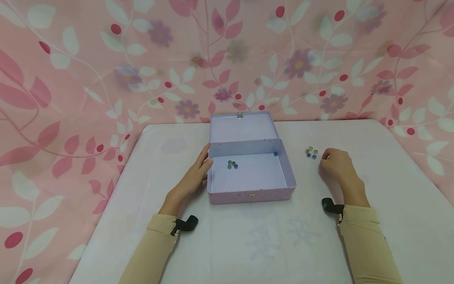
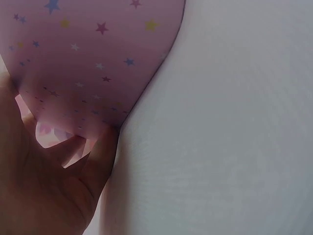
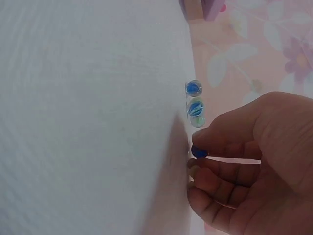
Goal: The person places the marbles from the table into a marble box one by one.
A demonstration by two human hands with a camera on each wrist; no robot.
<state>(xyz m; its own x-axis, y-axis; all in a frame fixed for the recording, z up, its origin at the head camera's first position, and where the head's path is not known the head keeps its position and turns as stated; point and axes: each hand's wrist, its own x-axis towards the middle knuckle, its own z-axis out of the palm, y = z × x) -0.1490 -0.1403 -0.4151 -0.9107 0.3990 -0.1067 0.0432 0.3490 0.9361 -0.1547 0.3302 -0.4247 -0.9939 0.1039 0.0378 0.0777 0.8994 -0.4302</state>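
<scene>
Pink floral cloth [image 1: 227, 59] hangs far behind. Left hand [image 1: 191, 176] grips a rectangular lilac box [image 1: 269, 195] (coloured glass marbles [image 1: 235, 166] inside); right hand [image 1: 339, 165] pinches a blue glass marble [image 3: 199, 152].

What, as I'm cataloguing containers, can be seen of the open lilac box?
The lilac, star-printed box looks like tin: shallow, rectangular, round-cornered, plain inside. Its lid is opened toward the back, with a metal clasp on its edge and a metal catch at the front. It sits flat on the white-covered table. The person's left grip holds its left side; glass marbles lie inside.
</scene>
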